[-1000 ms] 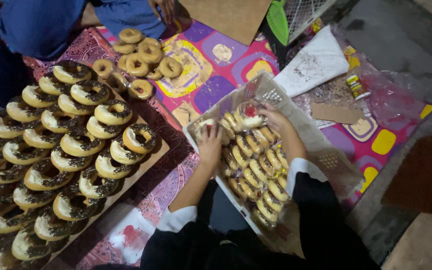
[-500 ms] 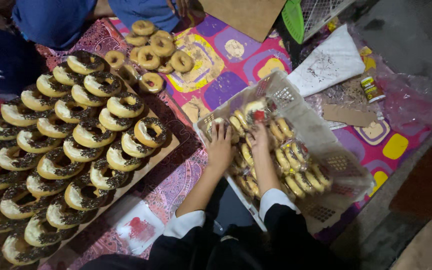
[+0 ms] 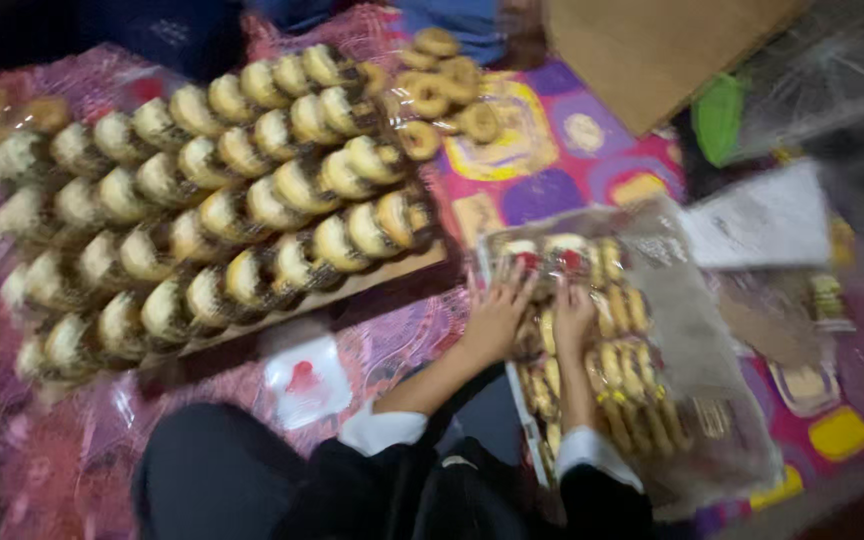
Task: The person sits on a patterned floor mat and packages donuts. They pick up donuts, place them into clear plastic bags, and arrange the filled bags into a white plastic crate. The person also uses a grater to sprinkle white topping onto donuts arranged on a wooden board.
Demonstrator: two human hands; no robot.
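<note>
While blur hides each grip's closure | left hand [image 3: 497, 322], right hand [image 3: 572, 318] on packed pastries [image 3: 617, 365] | tray [image 3: 722, 440] edge cut off

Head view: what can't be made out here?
- Fingertips of left hand and right hand: motion blur hides any grip on the wrapped pastries.
- Tray: near end hidden by the sleeves.
- Rows of doughnuts: cut off at left edge, toppings blurred.

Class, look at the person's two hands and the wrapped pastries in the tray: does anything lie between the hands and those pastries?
Nothing visible does. The left hand and the right hand both rest directly on the wrapped pastries in the tray. The picture is blurred, so the exact finger contact is unclear.
</note>
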